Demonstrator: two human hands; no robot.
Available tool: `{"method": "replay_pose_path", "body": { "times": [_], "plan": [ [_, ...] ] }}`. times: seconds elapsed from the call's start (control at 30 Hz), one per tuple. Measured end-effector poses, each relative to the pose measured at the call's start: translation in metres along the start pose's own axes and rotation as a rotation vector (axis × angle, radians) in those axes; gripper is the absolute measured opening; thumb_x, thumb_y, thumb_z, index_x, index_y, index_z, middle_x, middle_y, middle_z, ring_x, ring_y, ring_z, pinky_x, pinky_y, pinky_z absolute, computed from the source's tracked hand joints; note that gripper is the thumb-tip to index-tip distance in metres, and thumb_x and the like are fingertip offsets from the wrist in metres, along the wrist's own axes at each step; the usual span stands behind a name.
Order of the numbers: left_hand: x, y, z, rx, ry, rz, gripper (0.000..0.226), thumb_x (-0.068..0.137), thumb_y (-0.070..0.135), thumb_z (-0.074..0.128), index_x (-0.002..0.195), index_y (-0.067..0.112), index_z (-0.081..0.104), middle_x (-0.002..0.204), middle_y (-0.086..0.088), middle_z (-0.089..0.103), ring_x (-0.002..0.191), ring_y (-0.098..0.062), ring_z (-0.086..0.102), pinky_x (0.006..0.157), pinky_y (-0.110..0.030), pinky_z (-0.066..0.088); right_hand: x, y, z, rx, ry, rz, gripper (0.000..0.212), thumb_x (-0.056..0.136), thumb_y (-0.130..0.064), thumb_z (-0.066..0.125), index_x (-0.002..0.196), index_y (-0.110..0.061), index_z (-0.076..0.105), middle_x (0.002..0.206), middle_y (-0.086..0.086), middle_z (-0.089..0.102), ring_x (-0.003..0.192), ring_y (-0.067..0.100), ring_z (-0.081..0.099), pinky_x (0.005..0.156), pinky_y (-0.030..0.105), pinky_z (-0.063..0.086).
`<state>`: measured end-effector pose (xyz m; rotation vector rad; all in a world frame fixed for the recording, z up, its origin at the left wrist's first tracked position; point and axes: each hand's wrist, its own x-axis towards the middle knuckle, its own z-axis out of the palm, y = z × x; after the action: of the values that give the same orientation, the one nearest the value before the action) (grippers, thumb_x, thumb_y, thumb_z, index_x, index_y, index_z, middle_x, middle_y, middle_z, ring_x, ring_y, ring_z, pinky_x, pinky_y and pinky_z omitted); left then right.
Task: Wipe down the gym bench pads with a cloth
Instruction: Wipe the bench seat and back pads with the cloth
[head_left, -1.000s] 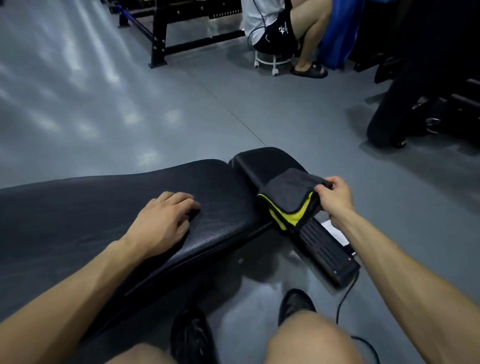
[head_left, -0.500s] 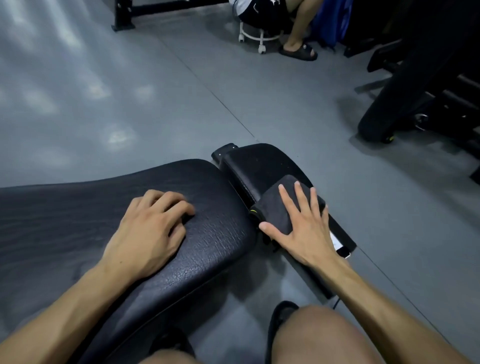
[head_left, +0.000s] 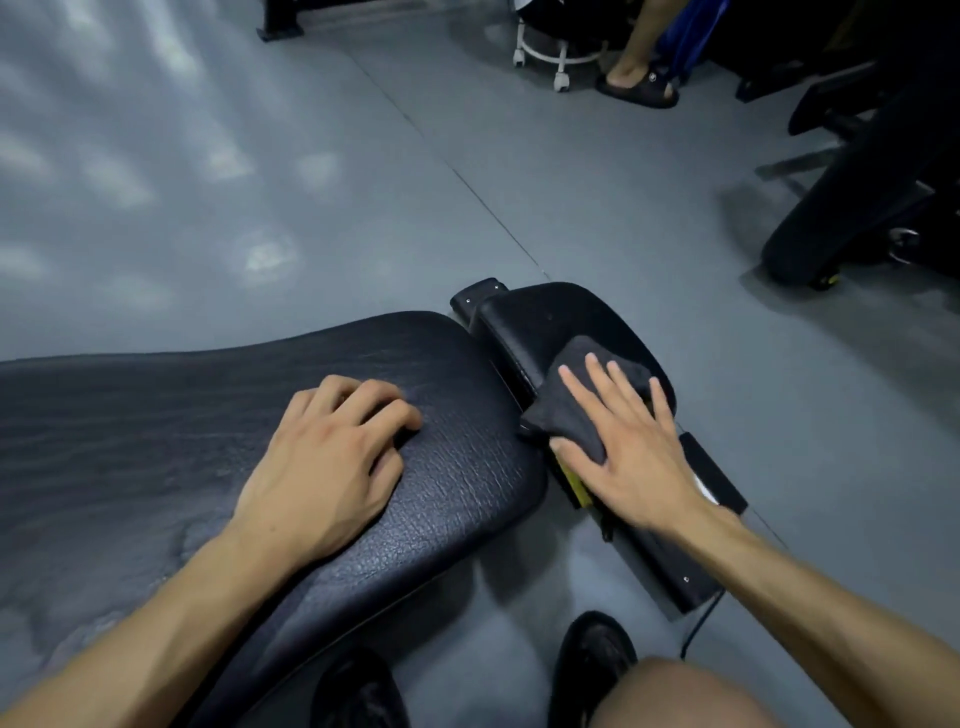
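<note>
Bench pads fill the lower half of the frame: a long black pad (head_left: 156, 441) runs from the left edge toward the centre, and a smaller black pad (head_left: 550, 322) sits just beyond its right end, right of centre. A dark grey cloth (head_left: 576, 410) lies bunched on the near part of the small pad, with a strip of yellow showing below it.

The right hand (head_left: 631, 452) lies flat on the cloth, fingers straight and spread, pressing it down onto the small pad; the thumb tip sits at the cloth's lower edge. The left hand (head_left: 327, 462) rests palm down on the long pad, near its right end, fingers bent at the knuckles with the tips touching the surface, holding nothing.

Much of the cloth is hidden under the right hand. The long pad is cut off at the left and bottom edges. Below the small pad a black frame part (head_left: 670, 566) slopes toward the lower right. At the bottom edge, dark shoes (head_left: 592, 660) and a bare knee (head_left: 685, 696) are partly cut off. At the upper right, another person's sandalled foot (head_left: 636, 88) and a white stool base (head_left: 556, 57) stand on the grey floor (head_left: 260, 171); the dark equipment (head_left: 857, 208) on the right edge is hard to make out.
</note>
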<state>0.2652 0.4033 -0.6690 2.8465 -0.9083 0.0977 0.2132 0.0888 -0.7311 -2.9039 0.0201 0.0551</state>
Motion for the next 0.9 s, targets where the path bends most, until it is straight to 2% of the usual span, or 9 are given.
{"method": "replay_pose_path", "body": {
  "times": [0.1, 0.17, 0.23, 0.4, 0.47, 0.57, 0.7, 0.77, 0.9],
  "plan": [
    [0.001, -0.001, 0.000, 0.003, 0.002, -0.010, 0.029, 0.088, 0.032, 0.044, 0.112, 0.034, 0.060, 0.122, 0.015, 0.058, 0.111, -0.022, 0.049, 0.091, -0.040, 0.042, 0.054, 0.012, -0.013, 0.030, -0.076, 0.112, 0.075, 0.093, -0.075, 0.026, 0.161, -0.046, 0.012, 0.173, -0.009, 0.003, 0.159, 0.016, 0.001, 0.127, 0.052, -0.001],
    [0.000, 0.000, 0.001, 0.010, -0.007, -0.007, 0.029, 0.088, 0.032, 0.044, 0.112, 0.034, 0.059, 0.122, 0.015, 0.057, 0.111, -0.022, 0.049, 0.091, -0.040, 0.042, 0.099, 0.002, -0.017, 0.062, -0.092, 0.259, 0.070, 0.098, -0.069, 0.030, 0.162, -0.043, 0.014, 0.173, -0.005, 0.003, 0.159, 0.021, 0.001, 0.126, 0.054, -0.002],
    [0.001, -0.001, 0.002, 0.012, 0.004, -0.003, 0.029, 0.088, 0.033, 0.043, 0.112, 0.034, 0.059, 0.122, 0.016, 0.057, 0.111, -0.021, 0.049, 0.091, -0.039, 0.041, 0.112, -0.008, -0.012, 0.047, -0.067, 0.301, 0.069, 0.101, -0.065, 0.030, 0.163, -0.039, 0.013, 0.173, -0.001, 0.003, 0.159, 0.024, 0.000, 0.126, 0.054, -0.005],
    [0.002, -0.003, 0.004, 0.012, 0.005, 0.000, 0.027, 0.088, 0.032, 0.046, 0.111, 0.034, 0.058, 0.122, 0.015, 0.056, 0.110, -0.022, 0.049, 0.092, -0.040, 0.041, 0.025, -0.010, -0.001, -0.005, 0.017, -0.078, 0.073, 0.096, -0.068, 0.027, 0.162, -0.042, 0.012, 0.173, -0.005, 0.006, 0.159, 0.017, 0.002, 0.126, 0.046, -0.007],
    [0.002, -0.001, 0.003, 0.020, -0.006, 0.001, 0.027, 0.087, 0.032, 0.045, 0.111, 0.033, 0.058, 0.121, 0.014, 0.057, 0.110, -0.024, 0.050, 0.091, -0.041, 0.041, 0.042, -0.005, -0.005, 0.010, -0.046, -0.064, 0.072, 0.095, -0.071, 0.024, 0.161, -0.046, 0.010, 0.172, -0.008, 0.003, 0.159, 0.015, -0.001, 0.126, 0.047, -0.006],
    [0.004, 0.000, 0.002, 0.026, -0.021, -0.001, 0.026, 0.086, 0.033, 0.046, 0.110, 0.033, 0.057, 0.121, 0.014, 0.057, 0.110, -0.024, 0.050, 0.091, -0.041, 0.040, 0.117, -0.017, -0.009, 0.007, -0.080, 0.006, 0.069, 0.099, -0.067, 0.030, 0.161, -0.045, 0.011, 0.173, -0.005, 0.002, 0.159, 0.019, 0.000, 0.125, 0.051, -0.004],
    [0.004, 0.000, 0.004, 0.020, -0.009, -0.008, 0.027, 0.087, 0.032, 0.046, 0.111, 0.033, 0.057, 0.122, 0.015, 0.056, 0.111, -0.023, 0.049, 0.092, -0.041, 0.040, 0.189, -0.040, -0.006, 0.048, -0.045, 0.094, 0.061, 0.101, -0.059, 0.033, 0.159, -0.040, 0.027, 0.171, -0.002, 0.016, 0.159, 0.023, 0.007, 0.125, 0.055, -0.003],
    [0.004, 0.000, 0.004, 0.017, -0.003, 0.000, 0.027, 0.087, 0.031, 0.045, 0.111, 0.033, 0.057, 0.122, 0.015, 0.056, 0.111, -0.023, 0.049, 0.093, -0.040, 0.040, 0.173, -0.040, -0.004, 0.097, -0.026, 0.041, 0.060, 0.101, -0.056, 0.036, 0.159, -0.039, 0.030, 0.171, -0.002, 0.017, 0.159, 0.021, 0.007, 0.126, 0.052, -0.007],
    [0.003, -0.001, 0.003, 0.010, -0.014, -0.004, 0.028, 0.087, 0.030, 0.045, 0.111, 0.033, 0.057, 0.123, 0.015, 0.056, 0.112, -0.023, 0.049, 0.094, -0.040, 0.039, 0.072, -0.013, -0.005, 0.165, 0.016, -0.205, 0.064, 0.099, -0.058, 0.037, 0.160, -0.040, 0.028, 0.171, -0.011, 0.013, 0.158, 0.009, 0.002, 0.126, 0.043, -0.010]
  ]
}}
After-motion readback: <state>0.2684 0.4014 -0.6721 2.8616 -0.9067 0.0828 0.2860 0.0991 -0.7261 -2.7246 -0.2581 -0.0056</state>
